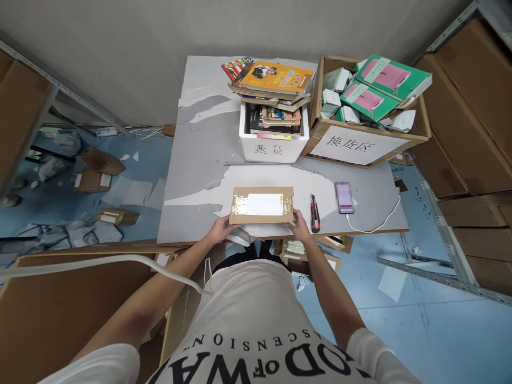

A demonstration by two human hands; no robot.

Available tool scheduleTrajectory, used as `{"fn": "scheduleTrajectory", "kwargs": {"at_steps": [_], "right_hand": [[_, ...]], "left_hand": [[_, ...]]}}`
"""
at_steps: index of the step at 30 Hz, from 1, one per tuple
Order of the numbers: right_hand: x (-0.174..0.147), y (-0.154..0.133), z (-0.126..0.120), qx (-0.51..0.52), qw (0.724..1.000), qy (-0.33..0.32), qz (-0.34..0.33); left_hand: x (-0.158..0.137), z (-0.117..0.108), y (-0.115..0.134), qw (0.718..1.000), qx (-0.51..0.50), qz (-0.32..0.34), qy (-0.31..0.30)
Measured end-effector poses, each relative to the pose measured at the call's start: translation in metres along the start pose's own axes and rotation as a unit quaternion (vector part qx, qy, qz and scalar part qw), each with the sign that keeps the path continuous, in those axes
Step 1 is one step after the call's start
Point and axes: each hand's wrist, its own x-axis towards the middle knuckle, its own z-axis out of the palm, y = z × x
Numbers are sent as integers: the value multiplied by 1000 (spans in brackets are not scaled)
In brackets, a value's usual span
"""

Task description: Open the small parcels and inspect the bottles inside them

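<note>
A brown cardboard box [239, 217] with a white label and clear tape lies near the front edge of the table, label up. My left hand [220, 229] grips its near left corner, fingers closed against the cardboard. At the opposite end my right hand [300, 226] holds the near right corner. A red and black box cutter [314, 213] lies just to the right of my right hand, touching neither hand. The undersides of the box and the fingertips beneath it are hidden.
On the table [200, 138] a white bin [274, 152] overflows with books. Beside it a carton [360, 144] holds green boxes. A phone [344, 197] with a cable lies at right. Cartons on shelving [460, 160] stand right; a large open carton [80, 309] stands left.
</note>
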Motion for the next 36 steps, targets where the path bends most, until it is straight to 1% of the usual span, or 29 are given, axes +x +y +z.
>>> {"fn": "scheduleTrajectory", "kwargs": {"at_steps": [4, 7, 9, 11, 13, 15, 16, 18, 21, 23, 25, 28, 33, 36], "right_hand": [[1, -16, -1, 43, 999, -17, -21], [0, -35, -7, 33, 999, 3, -39], [1, -48, -11, -22, 998, 32, -39], [5, -59, -11, -105, 992, 60, -25], [9, -64, -6, -176, 981, 79, 0], [15, -64, 1, -212, 973, 92, 29], [17, -63, 5, -219, 970, 98, 41], [22, -58, 12, -220, 967, 111, 64], [28, -51, 17, -208, 966, 123, 87], [30, -49, 18, -201, 968, 123, 89], [32, -48, 18, -202, 968, 126, 84], [35, -49, 19, -209, 966, 135, 75], [43, -52, 24, -218, 963, 146, 66], [45, -51, 26, -210, 961, 165, 71]], "left_hand": [[0, 2, 10, 999, 22, 9, 34], [-2, 0, 29, 996, 59, 23, 65], [-1, -1, 43, 988, 118, 27, 94], [3, -1, 54, 972, 187, 18, 142], [9, 2, 61, 952, 241, -6, 190], [17, 5, 63, 938, 272, -35, 212], [21, 6, 62, 936, 278, -47, 209], [28, 6, 57, 944, 272, -55, 177], [37, 1, 45, 972, 215, -22, 91], [40, -2, 37, 985, 161, 4, 54], [42, -3, 30, 992, 113, 16, 49], [41, -2, 20, 995, 74, 18, 64], [39, -1, 6, 994, 84, 10, 71], [40, -1, 1, 996, 64, 18, 66]]}}
